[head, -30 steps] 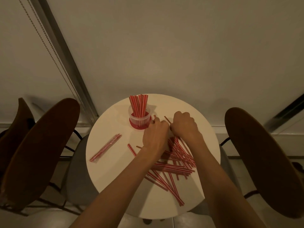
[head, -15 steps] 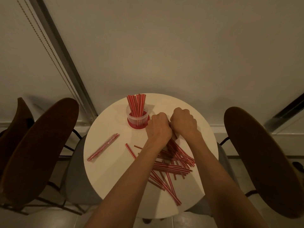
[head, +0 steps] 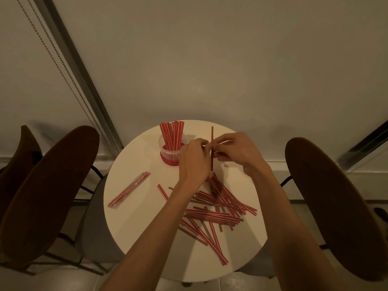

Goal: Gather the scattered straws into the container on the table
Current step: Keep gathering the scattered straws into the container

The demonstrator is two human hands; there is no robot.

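Observation:
A clear plastic container (head: 170, 154) with a red base stands at the far side of the round white table (head: 134, 206), holding several red-and-white straws upright. A pile of scattered straws (head: 218, 208) lies on the right half of the table. My left hand (head: 194, 162) and my right hand (head: 235, 150) meet just right of the container, both pinching one upright straw (head: 212, 133) that is raised above the table. Its lower part shows between my hands.
A sealed packet of straws (head: 129, 189) lies on the table's left side. Dark wooden chair backs stand at left (head: 42, 190) and right (head: 336, 206). A wall rises just behind the table. A tiled floor lies below.
Both hands were down on the far end of the pile, fingers closed. Now they have lifted and hold a single straw upright beside the container.

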